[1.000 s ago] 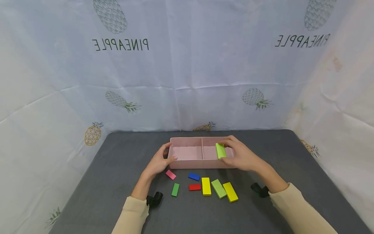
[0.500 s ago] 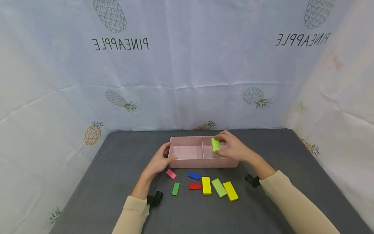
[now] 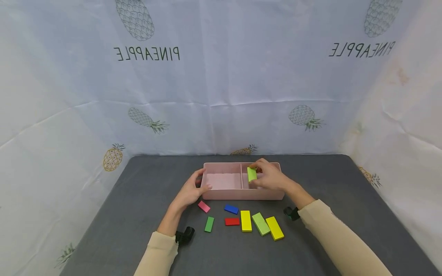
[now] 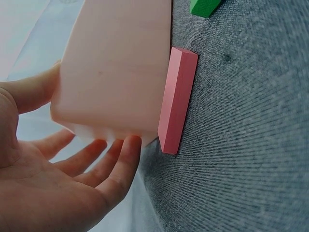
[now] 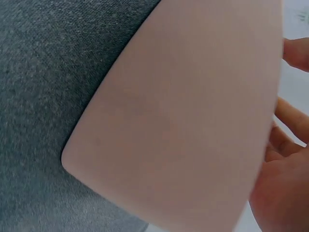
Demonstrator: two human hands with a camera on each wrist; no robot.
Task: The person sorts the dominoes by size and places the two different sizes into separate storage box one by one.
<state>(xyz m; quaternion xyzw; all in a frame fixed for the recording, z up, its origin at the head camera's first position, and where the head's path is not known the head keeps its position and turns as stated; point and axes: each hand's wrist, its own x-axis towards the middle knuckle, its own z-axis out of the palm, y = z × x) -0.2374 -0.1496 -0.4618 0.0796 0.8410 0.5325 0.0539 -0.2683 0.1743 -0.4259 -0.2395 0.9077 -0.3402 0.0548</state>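
A pink two-compartment box [image 3: 228, 194] stands on the dark grey table. My left hand [image 3: 189, 190] holds its left end, thumb over the front rim and fingers against the end wall; the left wrist view shows these fingers [image 4: 123, 166] on the box's end. In the right compartment, near the divider, a light green block [image 3: 251, 174] stands on end, pinched between thumb and fingers of my right hand [image 3: 271, 178]. From the right wrist, the box wall [image 5: 174, 121] hides the block and part of that hand [image 5: 285, 179].
Before the box lie a pink block [image 3: 204, 206], a green one [image 3: 209, 224], a blue one [image 3: 231, 209], a red one [image 3: 232, 221], two yellow ones [image 3: 246, 221] and another light green block [image 3: 261, 224]. A pineapple-print curtain [image 3: 221, 84] hangs behind.
My right hand has carried the light green block left toward the divider, raising it and then lowering it into the right compartment. The left hand has stayed on the box.
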